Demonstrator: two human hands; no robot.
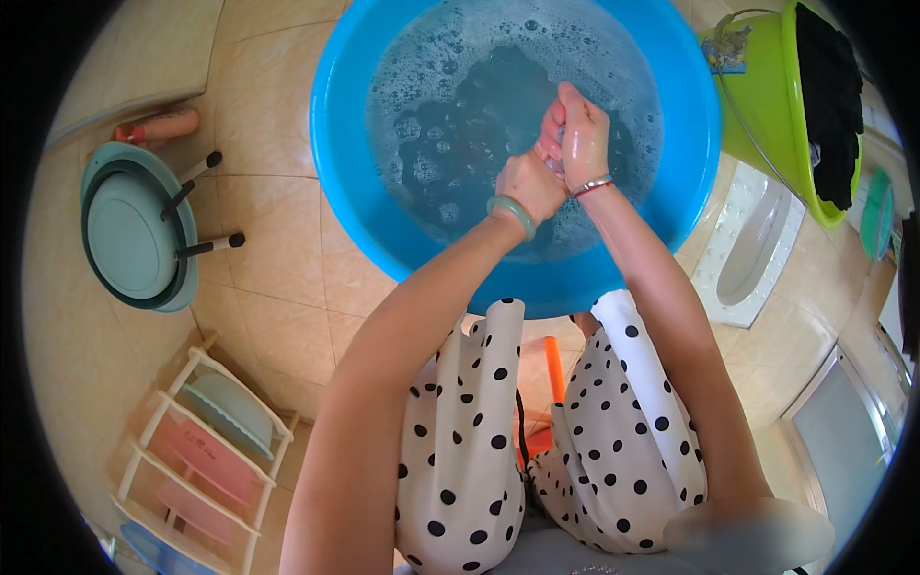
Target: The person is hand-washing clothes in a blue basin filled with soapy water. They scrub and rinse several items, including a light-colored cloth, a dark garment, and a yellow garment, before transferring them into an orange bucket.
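Note:
A large blue basin of cloudy, soapy water with foam patches stands in front of me. Over its right half, both my hands meet, wet, just above the water. My left hand is curled into a fist, a pale green bangle on its wrist. Pressed against it, my right hand is closed, its fingers folded together, with a red cord and a light bangle at the wrist. Between the two hands a small pale bit shows, too little to name. The murky water hides whatever lies beneath.
A lime green bucket with black cloth stands right of the basin, beside a white squat toilet. Left are a folding green basin with dark-tipped legs and a white rack. My dotted trousers are below.

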